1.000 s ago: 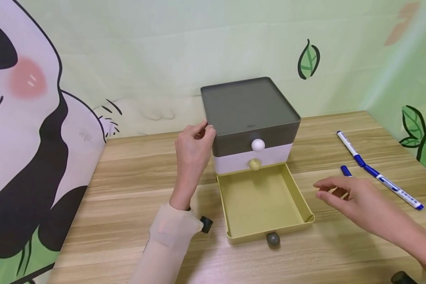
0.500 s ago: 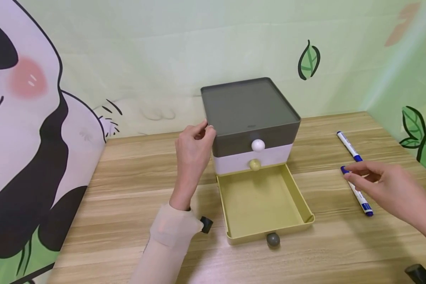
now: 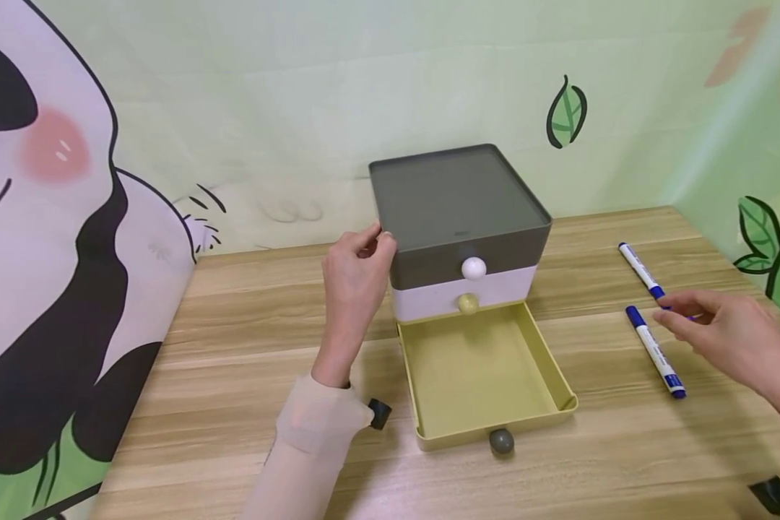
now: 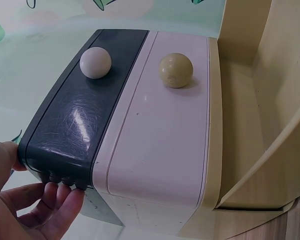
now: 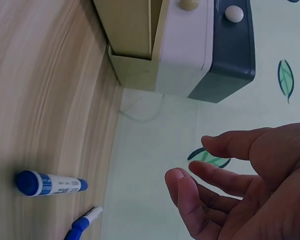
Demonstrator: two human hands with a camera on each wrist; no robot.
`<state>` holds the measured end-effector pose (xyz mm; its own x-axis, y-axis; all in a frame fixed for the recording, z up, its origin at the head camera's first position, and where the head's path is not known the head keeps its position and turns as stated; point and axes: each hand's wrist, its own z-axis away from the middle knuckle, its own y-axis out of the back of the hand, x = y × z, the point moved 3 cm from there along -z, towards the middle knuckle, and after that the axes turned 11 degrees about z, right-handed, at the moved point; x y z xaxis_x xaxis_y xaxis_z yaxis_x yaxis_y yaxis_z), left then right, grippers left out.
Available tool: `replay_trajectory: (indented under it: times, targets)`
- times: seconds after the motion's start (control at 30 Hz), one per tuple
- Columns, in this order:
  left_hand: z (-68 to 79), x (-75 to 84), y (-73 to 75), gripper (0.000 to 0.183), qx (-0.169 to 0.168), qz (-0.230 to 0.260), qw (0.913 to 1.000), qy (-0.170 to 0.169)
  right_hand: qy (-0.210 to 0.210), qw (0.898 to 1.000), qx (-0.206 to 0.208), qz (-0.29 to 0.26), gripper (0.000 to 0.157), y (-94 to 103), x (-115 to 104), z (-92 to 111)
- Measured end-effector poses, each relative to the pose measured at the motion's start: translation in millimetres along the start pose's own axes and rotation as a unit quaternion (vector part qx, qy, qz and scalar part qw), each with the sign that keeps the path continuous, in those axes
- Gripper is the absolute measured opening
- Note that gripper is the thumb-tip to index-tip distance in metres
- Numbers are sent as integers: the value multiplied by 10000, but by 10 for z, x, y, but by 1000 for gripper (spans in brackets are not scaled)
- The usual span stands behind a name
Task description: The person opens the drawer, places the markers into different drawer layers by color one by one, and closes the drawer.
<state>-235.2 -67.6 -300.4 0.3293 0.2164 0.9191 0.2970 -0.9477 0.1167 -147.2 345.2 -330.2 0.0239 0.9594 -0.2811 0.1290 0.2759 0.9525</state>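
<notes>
A small desktop drawer organizer (image 3: 458,198) stands at the back of the table, with dark grey, white and yellow tiers. My left hand (image 3: 357,271) grips its top tier at the left front corner, thumb on the top edge and fingers on the side in the left wrist view. The yellow bottom drawer (image 3: 474,375) is pulled out, nothing in it. At the right, my right hand (image 3: 731,332) hovers over blue-capped markers, fingers loosely bent and apart, holding nothing. One marker (image 3: 655,352) lies left of it, another (image 3: 640,269) beyond; a third is mostly hidden behind the hand.
The wooden table (image 3: 234,404) meets a cartoon-printed backdrop (image 3: 266,130) behind it. A dark grey knob (image 3: 501,441) juts from the front of the open drawer. White (image 4: 95,63) and yellow (image 4: 176,70) knobs stick out from the tiers above.
My right hand has moved right, from beside the drawer past the nearest marker toward the two farther ones, which it partly covers. My left hand has stayed on the organizer.
</notes>
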Motion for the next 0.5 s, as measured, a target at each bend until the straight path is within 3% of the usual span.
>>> replay_trajectory:
  times: [0.5]
  targets:
    - [5,0,-17,32,27,43,10000,-45,-265,9979,-592,82,46,-262,359,-152]
